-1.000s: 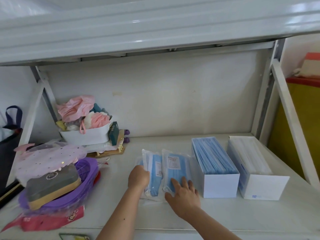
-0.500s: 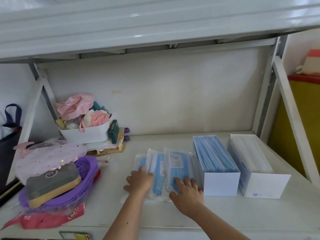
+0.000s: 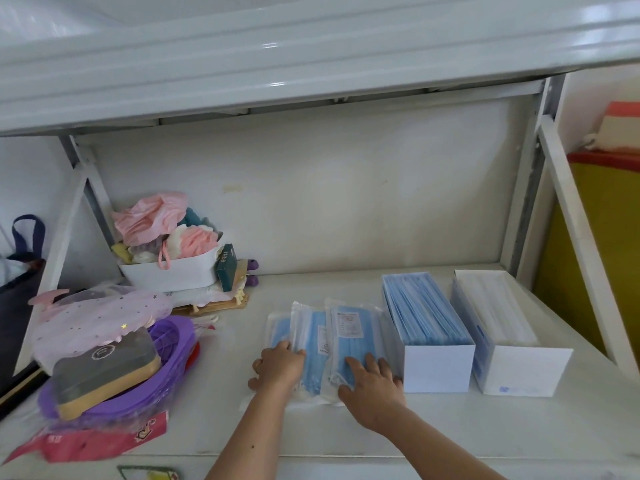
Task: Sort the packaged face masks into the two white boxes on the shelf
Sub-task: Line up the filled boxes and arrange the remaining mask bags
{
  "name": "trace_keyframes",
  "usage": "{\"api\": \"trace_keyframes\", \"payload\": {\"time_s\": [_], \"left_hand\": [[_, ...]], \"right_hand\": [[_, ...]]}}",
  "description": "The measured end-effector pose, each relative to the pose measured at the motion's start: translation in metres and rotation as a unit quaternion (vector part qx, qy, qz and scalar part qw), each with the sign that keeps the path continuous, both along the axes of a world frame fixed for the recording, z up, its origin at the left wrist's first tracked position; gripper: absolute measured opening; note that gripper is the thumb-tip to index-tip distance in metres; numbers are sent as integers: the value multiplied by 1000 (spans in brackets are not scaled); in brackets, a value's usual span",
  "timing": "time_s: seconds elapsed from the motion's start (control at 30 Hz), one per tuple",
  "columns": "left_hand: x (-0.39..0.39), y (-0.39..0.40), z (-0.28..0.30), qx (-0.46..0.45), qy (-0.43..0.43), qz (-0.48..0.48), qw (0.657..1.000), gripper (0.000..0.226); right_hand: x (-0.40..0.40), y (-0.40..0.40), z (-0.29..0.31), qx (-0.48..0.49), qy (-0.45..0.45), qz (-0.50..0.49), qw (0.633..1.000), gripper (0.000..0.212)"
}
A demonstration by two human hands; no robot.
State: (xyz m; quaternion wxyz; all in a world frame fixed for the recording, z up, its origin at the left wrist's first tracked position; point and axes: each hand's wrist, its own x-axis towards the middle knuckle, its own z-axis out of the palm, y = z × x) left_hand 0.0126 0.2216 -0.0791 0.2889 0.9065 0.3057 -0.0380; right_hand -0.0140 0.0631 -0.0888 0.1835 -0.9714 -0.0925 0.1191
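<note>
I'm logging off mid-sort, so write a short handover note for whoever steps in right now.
Left hand rests flat on the left of the loose masks; right hand lies flat on the right packet. Neither grips anything.
The loose masks, all blue, lie on the shelf just left of the blue box. The white box stands furthest right.
Done: both boxes look nearly full.
Left: box the loose masks.

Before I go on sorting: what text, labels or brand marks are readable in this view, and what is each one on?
None can be quoted.
Mask packet label: printed lines, too small to read.
Second packet's label: blurred.
Dark green box: pale characters, unreadable.
Red packet: bold characters, blurred.
Grey tin: round emblem, no legible words.
Right white box: small blue mark, illegible.
</note>
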Motion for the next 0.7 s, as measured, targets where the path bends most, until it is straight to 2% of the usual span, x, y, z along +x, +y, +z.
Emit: {"api": "trace_keyframes", "payload": {"time_s": [0.53,0.6,0.7], "left_hand": [[10,-17,3,28,4,24,999,50],[9,-24,10,58,-23,25,998,56],[11,-53,30,46,-157,-19,986,58]], "right_hand": [[20,-2,-2,-17,-8,5,1000,55],[14,-5,6,15,-41,-1,999,55],[2,-21,27,102,-168,-13,980,50]]}}
